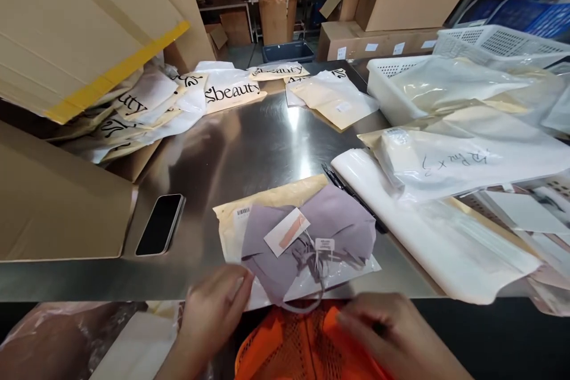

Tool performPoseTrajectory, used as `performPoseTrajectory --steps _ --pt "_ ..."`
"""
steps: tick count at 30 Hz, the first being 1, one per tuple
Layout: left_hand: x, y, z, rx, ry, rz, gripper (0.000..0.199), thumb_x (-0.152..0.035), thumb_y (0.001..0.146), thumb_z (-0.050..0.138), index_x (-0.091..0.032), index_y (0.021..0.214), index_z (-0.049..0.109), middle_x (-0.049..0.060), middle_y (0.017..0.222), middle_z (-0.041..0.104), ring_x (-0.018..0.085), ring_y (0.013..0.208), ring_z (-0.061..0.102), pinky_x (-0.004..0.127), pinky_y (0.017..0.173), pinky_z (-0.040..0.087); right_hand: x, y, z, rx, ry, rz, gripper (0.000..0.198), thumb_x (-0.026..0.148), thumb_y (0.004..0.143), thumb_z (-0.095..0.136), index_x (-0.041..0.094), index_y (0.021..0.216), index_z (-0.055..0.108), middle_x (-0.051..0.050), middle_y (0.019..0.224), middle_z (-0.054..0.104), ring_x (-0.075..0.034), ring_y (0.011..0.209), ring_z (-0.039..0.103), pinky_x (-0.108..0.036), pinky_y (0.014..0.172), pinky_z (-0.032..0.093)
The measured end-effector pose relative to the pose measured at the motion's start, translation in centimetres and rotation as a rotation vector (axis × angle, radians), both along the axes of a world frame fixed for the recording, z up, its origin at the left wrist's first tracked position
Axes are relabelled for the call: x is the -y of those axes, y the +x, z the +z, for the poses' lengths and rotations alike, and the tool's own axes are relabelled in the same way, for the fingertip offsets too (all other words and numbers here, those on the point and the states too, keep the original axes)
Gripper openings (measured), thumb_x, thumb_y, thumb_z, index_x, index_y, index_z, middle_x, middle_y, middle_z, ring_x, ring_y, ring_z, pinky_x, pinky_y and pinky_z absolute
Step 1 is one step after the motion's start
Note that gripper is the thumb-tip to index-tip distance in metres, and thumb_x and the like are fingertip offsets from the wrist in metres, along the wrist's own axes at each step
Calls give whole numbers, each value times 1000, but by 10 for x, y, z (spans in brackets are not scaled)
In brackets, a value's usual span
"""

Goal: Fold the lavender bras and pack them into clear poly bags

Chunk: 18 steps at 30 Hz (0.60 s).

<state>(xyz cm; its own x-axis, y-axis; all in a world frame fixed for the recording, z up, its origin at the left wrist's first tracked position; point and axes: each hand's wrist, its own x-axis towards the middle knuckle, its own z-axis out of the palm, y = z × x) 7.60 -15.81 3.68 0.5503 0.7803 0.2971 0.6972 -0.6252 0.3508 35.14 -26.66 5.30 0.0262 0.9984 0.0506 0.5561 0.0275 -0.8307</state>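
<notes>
A lavender bra-like top (341,219) with thin straps lies at the table's near edge, a white hang tag (287,231) and a small label (325,244) on it. Beneath it is a cream and clear plastic bag (229,231) with a barcode sticker. My left hand (218,303) is closed beside the top's lower left corner, thumb against the curled fingers; whether anything is in it is hidden. Over the front of an orange mesh vest (298,347), my right hand (383,329) has its fingers curled together; what they may hold cannot be made out.
A phone (160,224) lies left on the metal table (240,151), near open cardboard boxes (57,196). Printed bags (234,92) are piled at the back left. Black pens (341,181), a white plastic roll (427,237), filled bags (472,151) and white baskets (389,86) occupy the right.
</notes>
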Motion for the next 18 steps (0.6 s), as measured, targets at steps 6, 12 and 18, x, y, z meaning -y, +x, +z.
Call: performPoseTrajectory --steps 6,12,18 --pt "-38 60 -11 -77 -267 60 27 -14 89 42 -18 110 58 11 107 71 28 97 68 42 82 55 -93 -11 -15 460 357 155 36 21 92 52 17 128 57 -12 121 65 -25 113 60 -41 96 50" --pt "-35 52 -32 98 -505 129 64 -4 80 42 -11 143 29 22 139 52 26 120 59 41 96 52 -120 -26 -34 738 217 439 25 7 86 51 16 100 70 -10 100 63 -27 101 58 -58 101 39" --pt "-15 47 -37 -143 -276 101 61 -24 86 60 -10 142 39 21 146 45 38 137 39 60 109 37 -60 64 19 345 115 410 24 14 88 53 27 98 71 -7 118 58 -19 112 57 -32 92 50"
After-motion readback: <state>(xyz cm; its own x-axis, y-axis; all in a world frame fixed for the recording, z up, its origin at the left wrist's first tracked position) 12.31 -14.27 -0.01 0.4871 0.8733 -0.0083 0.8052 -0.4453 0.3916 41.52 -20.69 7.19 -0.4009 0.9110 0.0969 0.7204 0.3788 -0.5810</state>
